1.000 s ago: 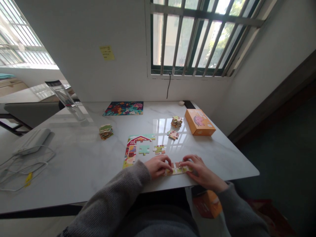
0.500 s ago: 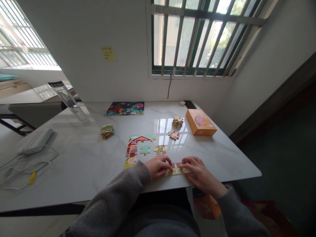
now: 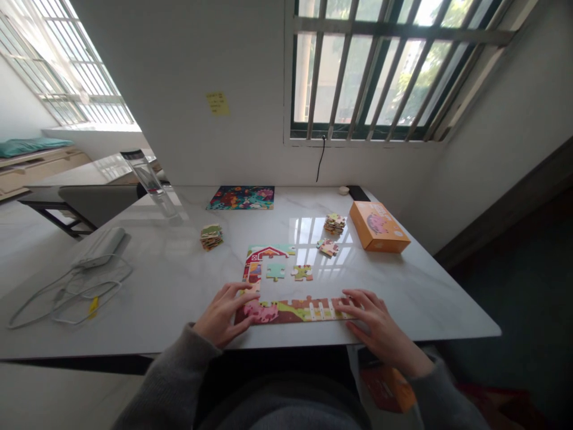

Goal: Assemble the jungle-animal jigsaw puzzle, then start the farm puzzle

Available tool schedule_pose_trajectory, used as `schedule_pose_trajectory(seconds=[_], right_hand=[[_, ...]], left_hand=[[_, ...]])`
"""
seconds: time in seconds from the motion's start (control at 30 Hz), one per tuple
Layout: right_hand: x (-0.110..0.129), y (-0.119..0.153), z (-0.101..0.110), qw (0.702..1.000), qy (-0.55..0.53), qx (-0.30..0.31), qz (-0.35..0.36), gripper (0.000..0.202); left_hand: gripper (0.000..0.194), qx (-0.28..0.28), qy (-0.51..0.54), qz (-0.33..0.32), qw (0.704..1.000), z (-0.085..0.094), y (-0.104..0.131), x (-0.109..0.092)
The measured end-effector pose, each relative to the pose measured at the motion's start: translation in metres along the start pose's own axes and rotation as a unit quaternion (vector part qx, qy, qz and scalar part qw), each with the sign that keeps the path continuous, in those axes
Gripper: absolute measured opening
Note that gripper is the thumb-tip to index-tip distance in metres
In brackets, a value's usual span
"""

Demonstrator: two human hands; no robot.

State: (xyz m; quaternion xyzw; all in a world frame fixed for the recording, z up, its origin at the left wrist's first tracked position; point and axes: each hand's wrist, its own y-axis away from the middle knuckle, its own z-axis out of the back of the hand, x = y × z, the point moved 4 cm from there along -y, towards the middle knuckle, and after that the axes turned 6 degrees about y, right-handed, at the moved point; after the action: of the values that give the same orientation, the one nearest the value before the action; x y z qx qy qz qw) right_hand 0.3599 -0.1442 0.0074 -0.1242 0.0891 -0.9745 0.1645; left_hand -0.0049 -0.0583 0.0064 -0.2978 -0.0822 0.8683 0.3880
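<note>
A partly joined jigsaw puzzle (image 3: 290, 312) lies near the table's front edge, its left side, bottom strip and part of the top linked. My left hand (image 3: 226, 310) rests on its lower left corner with fingers spread, beside the pink pig picture. At the strip's right end, my right hand (image 3: 371, 316) lies on the fence pieces, fingers stretched out and partly covering them. Inside the frame sit a loose pale green puzzle piece (image 3: 275, 271) and a green-and-brown puzzle piece (image 3: 303, 273). A few loose puzzle pieces (image 3: 328, 247) lie farther right.
Stacks of puzzle pieces stand at left (image 3: 211, 236) and right (image 3: 335, 224). An orange box (image 3: 379, 227) is at the right. A colourful picture sheet (image 3: 244, 197), a clear bottle (image 3: 150, 179) and a white device (image 3: 99, 248) with cables are also on the table.
My left hand has moved left from the bottom strip to the puzzle's lower left corner, uncovering the strip. My right hand stays at the strip's right end. The view has shifted left.
</note>
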Motion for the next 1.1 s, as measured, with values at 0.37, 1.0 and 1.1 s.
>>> schedule_pose_trajectory(seconds=[0.37, 1.0, 1.1], right_hand=[[0.007, -0.002, -0.008, 0.998, -0.030, -0.050, 0.020, 0.038], [0.022, -0.016, -0.004, 0.999, -0.021, -0.033, 0.036, 0.039], [0.015, -0.023, 0.004, 0.997, -0.039, -0.050, 0.034, 0.036]], left_hand=[[0.027, 0.011, -0.071, 0.012, 0.997, -0.018, 0.006, -0.016], [0.025, 0.002, -0.088, 0.032, 0.996, -0.009, 0.007, -0.010], [0.030, 0.001, -0.067, 0.041, 0.997, 0.000, -0.004, 0.002]])
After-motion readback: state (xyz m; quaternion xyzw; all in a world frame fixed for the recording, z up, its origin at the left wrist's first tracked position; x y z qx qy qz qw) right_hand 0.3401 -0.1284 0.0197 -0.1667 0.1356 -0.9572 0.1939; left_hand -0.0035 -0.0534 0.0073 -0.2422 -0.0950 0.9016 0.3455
